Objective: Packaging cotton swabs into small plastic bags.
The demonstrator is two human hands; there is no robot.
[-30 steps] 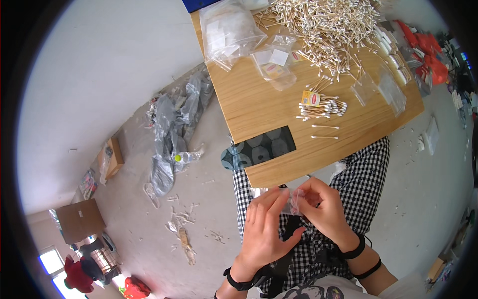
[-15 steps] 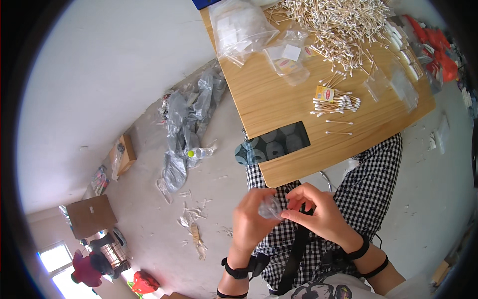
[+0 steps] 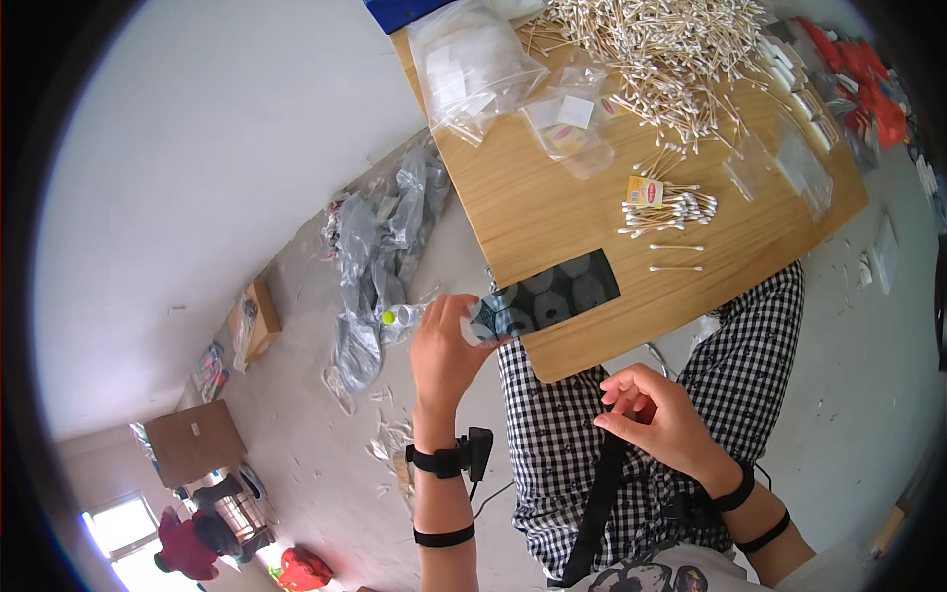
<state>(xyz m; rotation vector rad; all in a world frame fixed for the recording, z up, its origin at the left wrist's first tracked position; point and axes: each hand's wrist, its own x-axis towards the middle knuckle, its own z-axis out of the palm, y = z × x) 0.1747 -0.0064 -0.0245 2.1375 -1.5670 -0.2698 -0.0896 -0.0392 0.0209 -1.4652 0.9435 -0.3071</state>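
Note:
My left hand (image 3: 446, 350) is at the table's left edge, fingers closed at the overhanging end of a dark strip with a pattern of rounded shapes (image 3: 557, 289). Its palm side is hidden. Over my lap, my right hand (image 3: 656, 414) has loosely curled fingers, thumb apart, and nothing visible between them. On the table lies a bunch of cotton swabs (image 3: 681, 209) with a small yellow and white card (image 3: 645, 191) on top. Two single swabs (image 3: 678, 268) lie just nearer to me.
A large heap of cotton swabs (image 3: 661, 49) covers the far table. Clear bags (image 3: 473, 74) lie left of it, and more clear plastic (image 3: 804, 168) at right. A grey plastic sheet (image 3: 370, 257) and a yellow-capped bottle (image 3: 400, 316) are on the floor.
My left hand has gone from beside my right hand, up and left to the strip's end. The crumpled clear plastic between my hands no longer shows there. My right hand stays over my lap.

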